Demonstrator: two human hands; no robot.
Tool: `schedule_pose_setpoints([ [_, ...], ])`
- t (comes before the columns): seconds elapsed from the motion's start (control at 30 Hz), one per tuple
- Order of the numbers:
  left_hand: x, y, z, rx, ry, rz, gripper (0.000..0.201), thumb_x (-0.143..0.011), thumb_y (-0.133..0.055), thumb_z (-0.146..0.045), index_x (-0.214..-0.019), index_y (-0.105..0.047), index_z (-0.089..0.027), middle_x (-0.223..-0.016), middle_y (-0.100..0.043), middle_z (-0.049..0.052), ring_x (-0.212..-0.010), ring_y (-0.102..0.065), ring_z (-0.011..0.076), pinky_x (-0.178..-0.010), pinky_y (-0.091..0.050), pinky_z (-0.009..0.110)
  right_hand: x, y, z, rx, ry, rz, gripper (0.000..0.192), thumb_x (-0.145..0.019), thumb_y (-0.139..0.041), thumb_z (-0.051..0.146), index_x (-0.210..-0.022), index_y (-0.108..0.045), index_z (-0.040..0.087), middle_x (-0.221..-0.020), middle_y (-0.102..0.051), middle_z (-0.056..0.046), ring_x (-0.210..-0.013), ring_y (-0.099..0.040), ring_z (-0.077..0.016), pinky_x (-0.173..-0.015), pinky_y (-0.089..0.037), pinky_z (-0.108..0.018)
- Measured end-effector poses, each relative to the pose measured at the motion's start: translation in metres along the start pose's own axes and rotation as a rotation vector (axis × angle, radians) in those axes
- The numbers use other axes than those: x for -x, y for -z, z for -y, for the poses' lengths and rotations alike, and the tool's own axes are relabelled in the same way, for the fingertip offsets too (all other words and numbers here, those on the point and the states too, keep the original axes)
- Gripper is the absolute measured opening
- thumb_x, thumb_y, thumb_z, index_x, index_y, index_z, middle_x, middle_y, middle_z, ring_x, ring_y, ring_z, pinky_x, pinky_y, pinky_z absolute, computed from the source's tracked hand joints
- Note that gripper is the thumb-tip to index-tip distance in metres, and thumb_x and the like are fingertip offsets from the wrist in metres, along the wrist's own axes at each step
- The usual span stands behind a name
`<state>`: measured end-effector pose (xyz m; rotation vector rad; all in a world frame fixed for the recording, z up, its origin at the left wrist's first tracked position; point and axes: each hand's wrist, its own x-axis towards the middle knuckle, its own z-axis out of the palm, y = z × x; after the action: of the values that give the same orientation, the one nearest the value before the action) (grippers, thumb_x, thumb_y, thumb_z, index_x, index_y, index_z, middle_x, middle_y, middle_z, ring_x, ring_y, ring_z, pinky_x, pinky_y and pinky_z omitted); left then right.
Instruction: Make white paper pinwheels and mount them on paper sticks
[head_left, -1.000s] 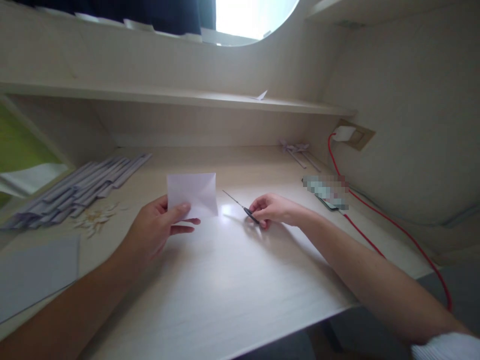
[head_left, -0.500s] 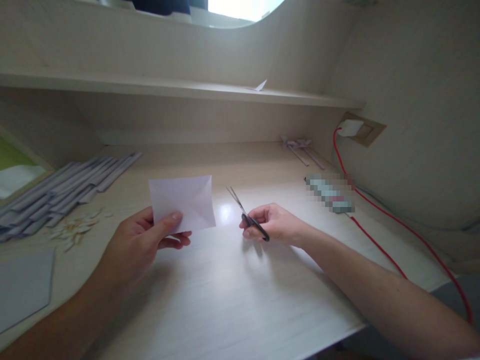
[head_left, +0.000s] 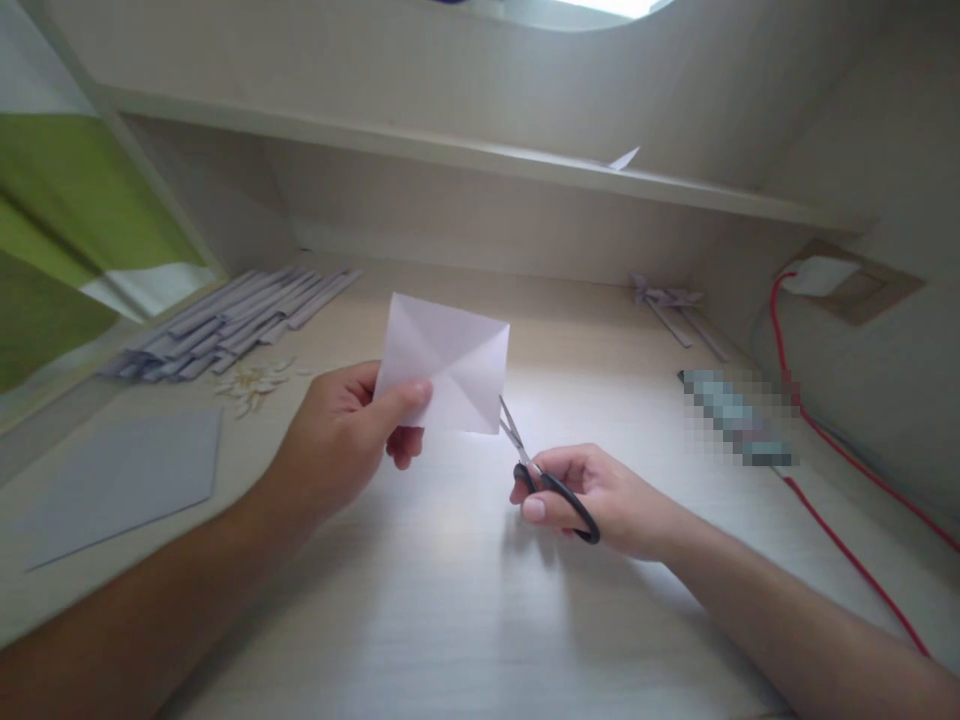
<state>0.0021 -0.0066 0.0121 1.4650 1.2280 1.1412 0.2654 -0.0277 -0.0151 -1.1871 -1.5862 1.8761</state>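
Between thumb and fingers, my left hand [head_left: 360, 425] pinches a white square of paper [head_left: 457, 355] by its lower left side. Diagonal creases cross in the middle of the sheet, which is held up above the desk. My right hand [head_left: 600, 490] has hold of black-handled scissors [head_left: 566, 500], their blades slightly apart and pointing up and left. The blade tips are at the paper's lower right corner; whether they touch it I cannot tell.
Rolled paper sticks [head_left: 247, 315] lie stacked at the left, beside small pale scraps [head_left: 251, 385] and a paper stack [head_left: 135, 490]. At right are a pixelated device [head_left: 735, 415], a red cable [head_left: 855, 560] and folded paper strips [head_left: 671, 300]. A shelf [head_left: 487, 155] spans the back.
The scissors have come closer to the paper, reaching its lower right corner. My left hand has tilted the sheet clockwise. The camera view has turned left and tilted.
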Motion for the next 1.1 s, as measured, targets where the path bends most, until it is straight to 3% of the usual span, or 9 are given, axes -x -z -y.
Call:
schedule_pose_setpoints([
  [0.3, 0.004, -0.004, -0.015, -0.182, 0.006, -0.059, 0.043, -0.088, -0.06, -0.03, -0.047, -0.052, -0.019, -0.041, -0.053, -0.003, -0.04, -0.046, 0.0094, -0.047, -0.035, 0.024, 0.005, -0.002, 0.001, 0.087, -0.019, 0.025, 0.037, -0.08, -0.085, 0.048, -0.086, -0.071, 0.014, -0.073, -0.053, 0.001, -0.068, -0.043, -0.0116, -0.06, -0.029, -0.026],
  [0.73, 0.002, -0.004, -0.003, -0.049, 0.028, 0.027, 0.043, -0.089, -0.061, -0.033, -0.048, -0.053, -0.02, -0.043, -0.053, -0.001, -0.04, -0.046, 0.0112, -0.044, -0.034, 0.025, 0.005, -0.006, 0.004, 0.099, -0.052, 0.004, 0.043, -0.074, -0.087, 0.054, -0.08, -0.069, 0.015, -0.07, -0.054, 0.0, -0.066, -0.044, -0.0131, -0.06, -0.031, -0.026],
  [1.1, 0.001, -0.004, 0.0, -0.007, 0.06, 0.055, 0.043, -0.088, -0.061, -0.033, -0.048, -0.053, -0.02, -0.043, -0.053, -0.001, -0.04, -0.045, 0.0113, -0.044, -0.034, 0.026, 0.005, -0.006, 0.002, 0.091, -0.052, -0.009, 0.038, -0.074, -0.089, 0.046, -0.077, -0.067, 0.015, -0.066, -0.052, 0.003, -0.063, -0.043, -0.0113, -0.057, -0.027, -0.026],
])
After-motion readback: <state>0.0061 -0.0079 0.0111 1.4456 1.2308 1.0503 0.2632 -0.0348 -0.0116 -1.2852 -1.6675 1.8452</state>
